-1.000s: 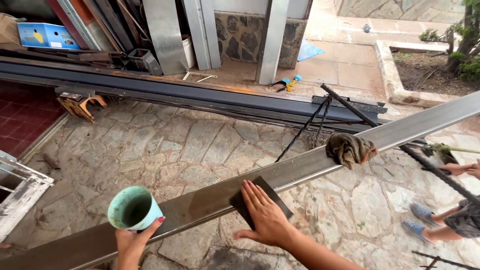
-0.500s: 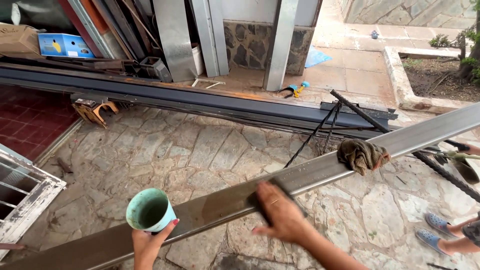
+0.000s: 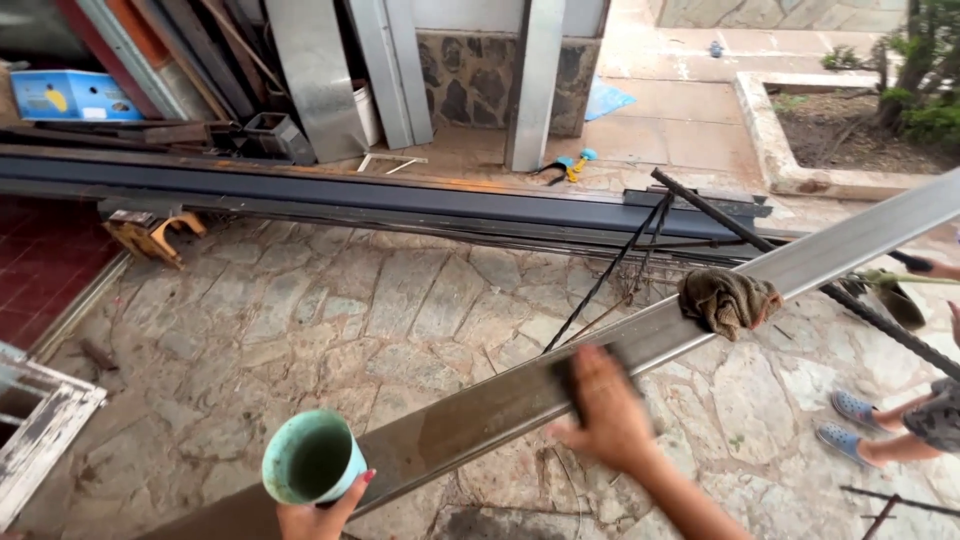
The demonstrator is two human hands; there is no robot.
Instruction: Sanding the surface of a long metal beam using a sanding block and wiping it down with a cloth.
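Observation:
A long grey metal beam (image 3: pixel 780 275) runs diagonally from lower left to upper right. My right hand (image 3: pixel 608 415) presses a dark sanding pad (image 3: pixel 568 372) flat against the beam's top near its middle; the hand is blurred. My left hand (image 3: pixel 315 512) holds a teal plastic cup (image 3: pixel 312 458) from below, just left of the beam's lower end. A crumpled brown rag (image 3: pixel 730 300) lies on the beam farther up to the right.
Dark steel beams (image 3: pixel 330 195) lie across the stone floor behind. Metal sheets (image 3: pixel 320 70) lean on the wall. A white wooden frame (image 3: pixel 35 425) is at left. Another person's feet in blue shoes (image 3: pixel 860 425) stand at right, near a ribbed steel bar (image 3: pixel 860 310).
My right hand has slid the pad up the beam toward the right. The cup in my left hand has stayed beside the beam while the view shifted a little.

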